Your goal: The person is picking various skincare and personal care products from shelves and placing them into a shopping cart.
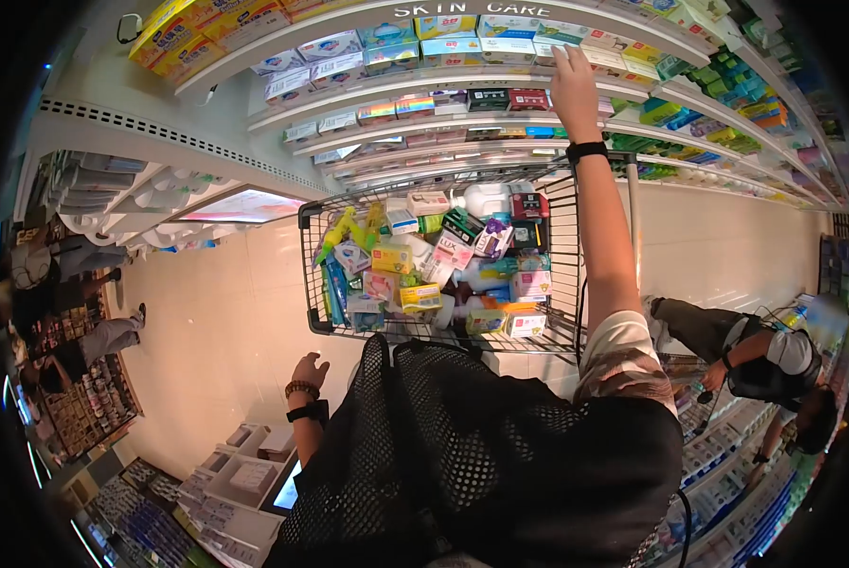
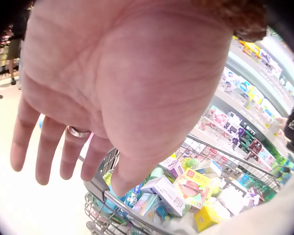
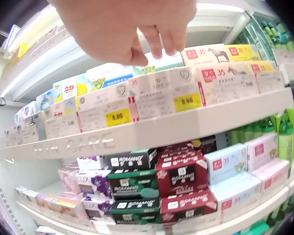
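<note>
My right hand (image 1: 577, 93) is stretched out to the shelf lettered SKIN CARE. In the right wrist view, the right hand's fingers (image 3: 152, 41) point down just over a white and pale green box (image 3: 167, 62) in the top row. Its fingertips overlap that box's upper edge. My left hand (image 1: 308, 373) hangs low beside my body, near the cart's left corner. Seen up close, the left palm (image 2: 98, 83) faces the camera with straight fingers and a ring, holding nothing. A wire shopping cart (image 1: 305, 270) carries a pile of soap boxes (image 1: 453, 250) and bottles.
Below the top row, a shelf holds stacked green boxes (image 3: 134, 191) and dark red boxes (image 3: 183, 176). The white shelf edge (image 3: 152, 129) juts out in front. A person with a cart (image 1: 770, 355) stands behind on the right; others (image 1: 93, 284) are far left.
</note>
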Tool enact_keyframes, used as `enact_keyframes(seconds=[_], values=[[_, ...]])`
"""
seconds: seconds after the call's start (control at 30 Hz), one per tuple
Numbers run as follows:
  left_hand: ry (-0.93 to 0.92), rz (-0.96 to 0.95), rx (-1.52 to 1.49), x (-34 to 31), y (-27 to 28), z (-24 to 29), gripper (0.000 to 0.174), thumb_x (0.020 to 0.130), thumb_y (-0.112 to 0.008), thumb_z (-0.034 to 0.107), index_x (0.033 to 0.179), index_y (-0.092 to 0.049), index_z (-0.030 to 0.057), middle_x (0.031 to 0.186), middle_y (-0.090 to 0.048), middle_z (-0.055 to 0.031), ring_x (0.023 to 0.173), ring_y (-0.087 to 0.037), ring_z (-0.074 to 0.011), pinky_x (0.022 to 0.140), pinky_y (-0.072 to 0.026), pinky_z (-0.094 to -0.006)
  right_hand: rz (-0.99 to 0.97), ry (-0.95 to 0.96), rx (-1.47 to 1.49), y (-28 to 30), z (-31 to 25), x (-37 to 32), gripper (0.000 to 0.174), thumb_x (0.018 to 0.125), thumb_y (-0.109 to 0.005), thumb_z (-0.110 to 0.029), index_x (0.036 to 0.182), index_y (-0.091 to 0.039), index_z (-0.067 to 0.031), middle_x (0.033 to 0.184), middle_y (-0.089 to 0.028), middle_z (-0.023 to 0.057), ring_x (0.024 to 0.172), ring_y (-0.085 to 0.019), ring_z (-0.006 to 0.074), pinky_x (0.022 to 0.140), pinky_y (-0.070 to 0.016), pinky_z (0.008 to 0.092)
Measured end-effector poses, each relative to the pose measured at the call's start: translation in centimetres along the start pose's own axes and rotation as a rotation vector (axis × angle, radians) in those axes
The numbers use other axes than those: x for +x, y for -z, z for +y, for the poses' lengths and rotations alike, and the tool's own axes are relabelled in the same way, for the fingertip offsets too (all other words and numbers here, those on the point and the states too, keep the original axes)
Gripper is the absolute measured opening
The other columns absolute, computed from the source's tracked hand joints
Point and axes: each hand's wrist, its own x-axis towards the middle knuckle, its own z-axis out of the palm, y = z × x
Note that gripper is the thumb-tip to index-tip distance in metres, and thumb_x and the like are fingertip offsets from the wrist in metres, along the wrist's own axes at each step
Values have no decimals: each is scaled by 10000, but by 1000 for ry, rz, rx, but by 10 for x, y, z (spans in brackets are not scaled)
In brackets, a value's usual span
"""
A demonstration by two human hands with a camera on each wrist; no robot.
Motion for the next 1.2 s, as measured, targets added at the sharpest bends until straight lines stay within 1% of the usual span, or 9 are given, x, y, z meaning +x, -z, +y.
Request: enact_keyframes(seconds=[0.13, 0.27, 0.53, 0.67, 0.8, 0.87, 0.93, 1.03, 1.2], values=[[-35, 11, -11, 4, -4, 11, 484, 920, -698, 316, 1298, -624, 22, 1301, -651, -224, 1228, -609, -373, 1050, -499, -449, -280, -141, 345, -16, -77, -132, 212, 801, -662, -55, 1013, -665, -52, 848, -634, 124, 849, -604, 332, 776, -475, 455], [-36, 27, -12, 4, 2, 26, 476, 912, -706, 320, 1281, -635, 28, 1280, -672, -200, 1196, -631, -368, 1028, -514, -438, -1013, -213, 3, -18, -156, -268, 378, 880, -697, -320, 1107, -646, -22, 1079, -667, 155, 1071, -581, 339, 968, -409, 542], [-143, -58, -94, 4, 17, 72, 491, 931, -685, 307, 1330, -602, 31, 1302, -650, -204, 1191, -630, -353, 1002, -523, -433, -810, -283, 177, 0, -168, -252, 722, 660, -861, -204, 1250, -529, 45, 1115, -552, 182, 1124, -544, 374, 1067, -412, 499], [-555, 118, -231, -1, 53, 137, 574, 915, -723, 252, 1407, -532, 26, 1307, -643, -198, 1141, -653, -334, 968, -534, -424, -871, -462, 318, 40, -199, -220, 775, 657, -889, -256, 1256, -498, 42, 1046, -564, 176, 926, -629, 343, 797, -550, 404], [-885, 192, -421, -49, 110, 207, 887, 806, -850, 220, 1533, -371, 48, 1433, -548, -169, 1222, -606, -355, 1000, -518, -452, -948, -1345, 1307, 109, -276, -168, 950, 814, -873, -322, 1447, -242, 1, 1079, -603, 131, 944, -621, 160, 742, -521, 293], [-1195, 414, -277, -67, 126, 227, 968, 770, -877, 210, 1555, -330, 62, 1479, -494, -175, 1250, -587, -363, 1013, -510, -459, -797, -1270, 1502, 161, -322, -140, 854, 914, -788, -252, 1528, -215, -96, 1110, -613, 90, 926, -620, 130, 721, -534, 268], [-1163, 435, -377, -81, 130, 228, 877, 776, -860, 146, 1518, -403, 53, 1431, -526, -190, 1229, -608, -341, 1014, -519, -390, -647, -896, 1467, 170, -348, -142, 638, 986, -701, -250, 1493, -347, -91, 1106, -625, 66, 938, -632, 112, 714, -566, 270], [-1114, 117, -955, -94, 145, 200, 682, 814, -795, 22, 1431, -504, 41, 1287, -627, -100, 1140, -634, -180, 957, -530, -318, -826, -1122, 1711, 206, -340, -124, 376, 1072, -542, -217, 1400, -470, -48, 1064, -664, 90, 868, -717, 168, 708, -626, 308], [-1212, 169, -1016, -103, 155, 174, 481, 891, -715, 3, 1349, -568, 10, 1285, -651, -106, 1072, -646, -131, 946, -515, -276, -909, -1106, 1710, 243, -347, -112, 281, 1038, -615, -182, 1233, -471, -40, 961, -701, 138, 831, -754, 240, 655, -617, 316]])
